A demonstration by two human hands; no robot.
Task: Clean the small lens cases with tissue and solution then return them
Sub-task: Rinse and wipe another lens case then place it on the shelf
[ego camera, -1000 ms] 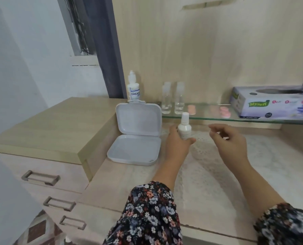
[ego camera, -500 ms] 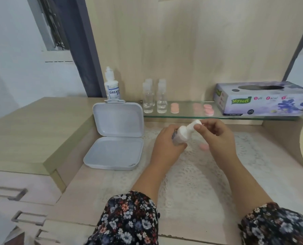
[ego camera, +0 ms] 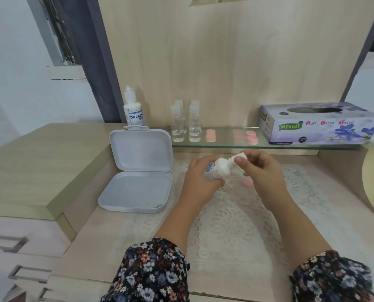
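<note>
- A pink lens case (ego camera: 246,183) is lying on the bench (ego camera: 99,243), half hidden behind the right hand (ego camera: 261,171).
- Left hand (ego camera: 200,178) fingers are gripping a white solution bottle (ego camera: 217,170); right fingers are pinching its cap (ego camera: 239,157).
- The bottle's label is showing too little to read.
- The tissue box (ego camera: 319,124) is reading "Mysoft Soft Facial Tissue".

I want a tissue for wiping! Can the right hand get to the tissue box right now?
Probably not right away. The right hand is busy pinching the cap of the small white bottle that the left hand holds. The tissue box sits unblocked on the glass shelf, once that hand lets go.
</note>
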